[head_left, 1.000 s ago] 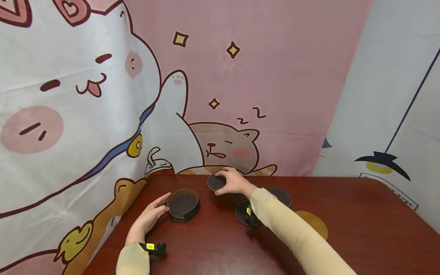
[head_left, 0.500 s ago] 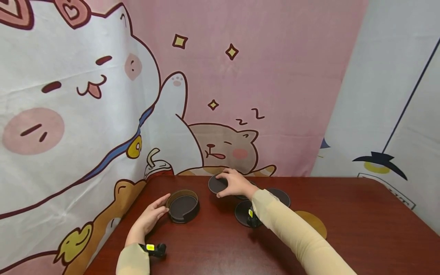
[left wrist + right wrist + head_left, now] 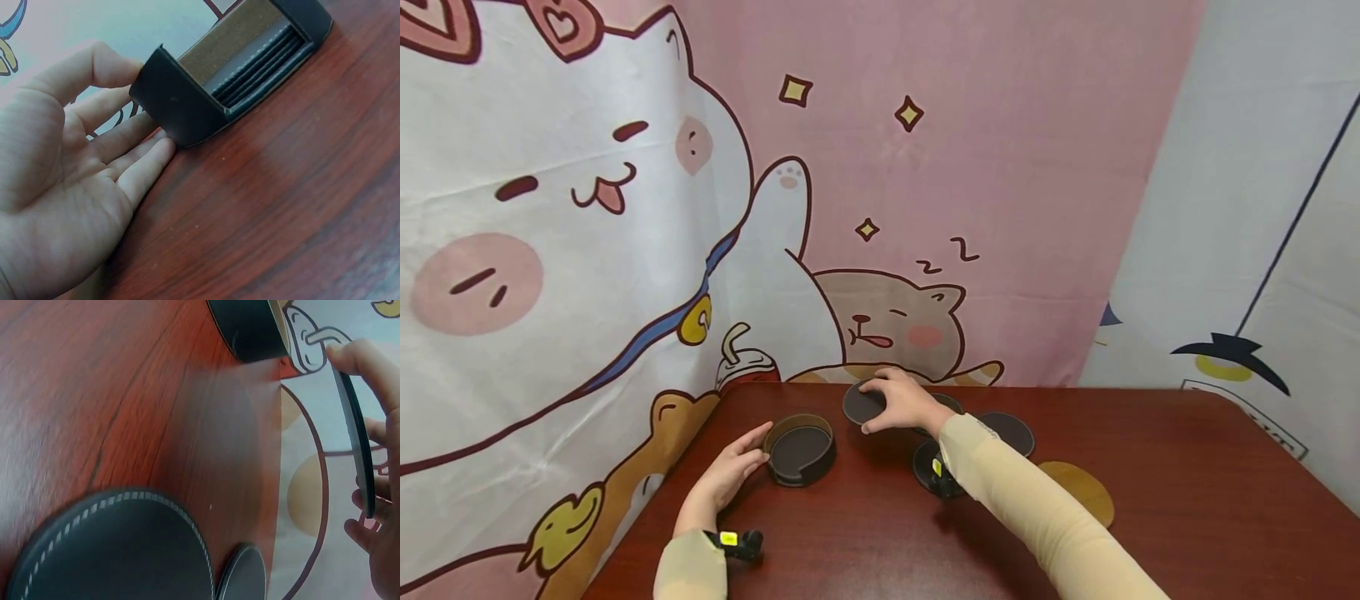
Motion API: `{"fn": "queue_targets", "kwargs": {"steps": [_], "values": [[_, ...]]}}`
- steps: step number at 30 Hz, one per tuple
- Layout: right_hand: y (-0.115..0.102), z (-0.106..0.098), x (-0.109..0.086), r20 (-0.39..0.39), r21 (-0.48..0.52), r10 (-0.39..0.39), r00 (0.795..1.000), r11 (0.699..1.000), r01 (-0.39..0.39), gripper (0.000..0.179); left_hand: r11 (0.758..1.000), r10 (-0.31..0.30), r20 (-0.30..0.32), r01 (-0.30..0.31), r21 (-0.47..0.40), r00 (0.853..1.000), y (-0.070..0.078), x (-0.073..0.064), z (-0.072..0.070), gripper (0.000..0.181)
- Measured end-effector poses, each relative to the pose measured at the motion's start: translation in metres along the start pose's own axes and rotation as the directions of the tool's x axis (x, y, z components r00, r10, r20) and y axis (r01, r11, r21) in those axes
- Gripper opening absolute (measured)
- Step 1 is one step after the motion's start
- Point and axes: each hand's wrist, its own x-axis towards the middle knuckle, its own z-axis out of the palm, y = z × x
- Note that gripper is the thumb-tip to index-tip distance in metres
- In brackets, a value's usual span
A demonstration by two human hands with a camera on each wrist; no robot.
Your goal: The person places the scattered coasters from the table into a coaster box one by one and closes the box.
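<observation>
A round dark coaster holder (image 3: 826, 468) with a gap in its front wall stands on the table. Stacked dark coasters (image 3: 259, 65) show through that gap in the left wrist view. My left hand (image 3: 730, 471) rests its fingertips and thumb against the holder's left side, with the fingers fairly straight. To the right of the holder, my right hand (image 3: 904, 400) pinches a dark coaster (image 3: 859, 406) by its edge, raised above the table. Seen from the right wrist, this coaster (image 3: 355, 434) stands nearly edge-on between thumb and fingers.
Dark coasters lie under and beyond my right arm: a near one (image 3: 925, 472), a back one (image 3: 951, 403) and a right one (image 3: 1013, 433). The near coaster (image 3: 125, 550) shows white stitching. A yellowish-brown disc (image 3: 1081, 490) lies further right. A printed cloth (image 3: 1022, 208) hangs behind the table (image 3: 1210, 475).
My right hand has shifted slightly left with the coaster, closer to the holder. The left hand and the holder have stayed in place.
</observation>
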Motion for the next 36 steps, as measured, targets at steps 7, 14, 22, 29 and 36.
{"fn": "queue_targets", "kwargs": {"steps": [7, 14, 22, 29, 36], "values": [[-0.02, 0.013, 0.013, 0.023, 0.007, -0.052, 0.998, 0.999, 0.052, 0.072, 1.0, 0.008, 0.001, -0.008, 0.0, 1.0, 0.001, -0.002, -0.002, 0.063], [-0.042, 0.029, 0.023, 0.076, 0.028, -0.056, 0.996, 0.998, 0.054, 0.073, 0.999, 0.04, 0.01, -0.04, 0.005, 0.999, -0.002, -0.002, -0.003, 0.063], [-0.066, 0.043, 0.038, 0.087, 0.02, -0.08, 0.993, 0.997, 0.079, 0.073, 0.999, 0.026, 0.014, -0.026, -0.025, 1.0, 0.0, 0.001, -0.002, 0.062], [-0.075, 0.054, 0.043, 0.112, 0.022, -0.074, 0.991, 0.997, 0.072, 0.073, 1.0, 0.006, -0.004, -0.006, -0.02, 1.0, -0.001, 0.003, -0.001, 0.061], [-0.083, 0.064, 0.046, 0.143, 0.026, -0.087, 0.986, 0.996, 0.084, 0.072, 1.0, -0.004, -0.021, 0.004, -0.018, 1.0, -0.001, 0.001, -0.002, 0.063]]}}
